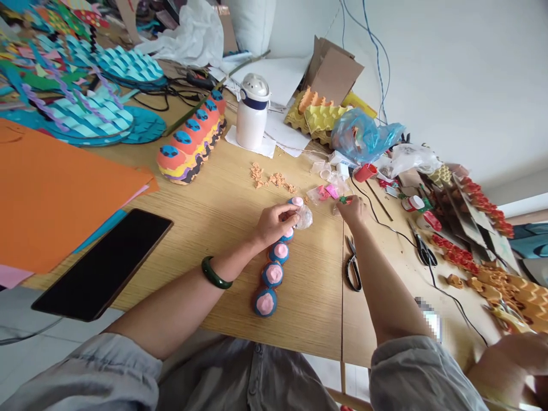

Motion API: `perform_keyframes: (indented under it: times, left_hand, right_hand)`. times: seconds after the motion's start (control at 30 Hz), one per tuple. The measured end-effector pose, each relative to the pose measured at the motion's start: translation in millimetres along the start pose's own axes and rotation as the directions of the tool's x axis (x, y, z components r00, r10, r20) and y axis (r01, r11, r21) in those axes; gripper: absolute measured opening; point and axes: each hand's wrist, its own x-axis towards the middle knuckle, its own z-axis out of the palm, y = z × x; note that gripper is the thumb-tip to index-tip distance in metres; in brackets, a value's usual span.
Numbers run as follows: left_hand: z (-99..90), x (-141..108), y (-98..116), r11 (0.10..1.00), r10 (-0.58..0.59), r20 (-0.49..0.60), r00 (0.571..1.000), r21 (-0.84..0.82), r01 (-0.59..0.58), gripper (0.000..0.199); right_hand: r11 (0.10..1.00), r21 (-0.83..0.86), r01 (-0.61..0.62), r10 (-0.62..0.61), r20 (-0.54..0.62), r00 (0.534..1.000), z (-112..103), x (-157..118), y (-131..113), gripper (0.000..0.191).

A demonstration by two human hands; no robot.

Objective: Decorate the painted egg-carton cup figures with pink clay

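Closest to me, my left hand (274, 224), with a green bangle (217, 272) at its wrist, is clenched, its fingers curled around the pink-topped end cup (296, 201) of a chain of blue egg-carton cups (272, 274). The chain lies across the light wood table (222, 228), and a wad of clear plastic (305, 217) sits against those fingers. My right hand (353, 210) pinches a small green piece (343, 200) between its fingertips, with pink scraps in a clear bag (326, 192) just beside it. Black-handled scissors (353, 269) lie below that wrist, near a seam in the tabletop.

To the left are a black phone (100, 262) and a sheet of orange card (55, 194). Farther out, I can see orange crumbs (269, 178), a finished orange-and-blue egg-carton caterpillar (192, 137), and a white flask (252, 112). Beyond them are teal paper scale panels (88, 117), yellow egg-carton trays (312, 117), and a blue plastic bag (363, 137). On the right, a second pair of scissors (423, 251) and a black cable (385, 225) lie near red egg-carton strips (454, 254). Another person's blurred hand (509, 362) enters at the lower right corner. Flattened cardboard (334, 71) leans toward the white wall (449, 74).
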Motion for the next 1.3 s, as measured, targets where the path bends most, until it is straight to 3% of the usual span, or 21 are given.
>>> perform_keyframes:
  times: [0.3,0.5,0.67,0.87,1.0,1.17,1.3]
  left_hand:
    - [0.5,1,-4,0.999,-0.011,0.031,0.999,-0.033,0.012,0.037]
    - [-0.1,1,-4,0.999,-0.028,0.027,0.999,-0.029,0.029,0.035]
    - [-0.1,1,-1,1.000,-0.022,0.026,0.999,-0.012,0.022,0.033]
    - [-1.3,2,1,1.000,-0.021,0.026,0.999,0.005,0.021,0.030]
    - [-1.1,2,1,1.000,-0.020,0.030,0.999,0.010,0.020,0.029]
    - [-0.9,1,4,0.999,-0.009,0.026,1.000,0.047,0.008,0.027]
    - [-1.3,1,3,0.999,0.003,0.021,1.000,0.044,-0.004,0.026]
  right_hand:
    - [0.995,-0.051,0.081,-0.078,0.058,0.995,3,15,1,0.065]
    - [0.984,-0.112,0.137,-0.122,0.131,0.984,-6,23,-5,0.033]
    - [0.966,-0.108,0.233,-0.222,0.107,0.969,-16,28,-21,0.030]
    - [0.956,-0.064,0.287,-0.268,0.205,0.941,-10,44,-37,0.018]
    - [0.960,-0.051,0.276,-0.256,0.243,0.936,0,49,-35,0.026]
    - [0.965,-0.002,0.262,-0.260,0.134,0.956,10,42,-26,0.050]
    - [0.962,0.084,0.261,-0.268,0.098,0.958,5,39,-22,0.068]
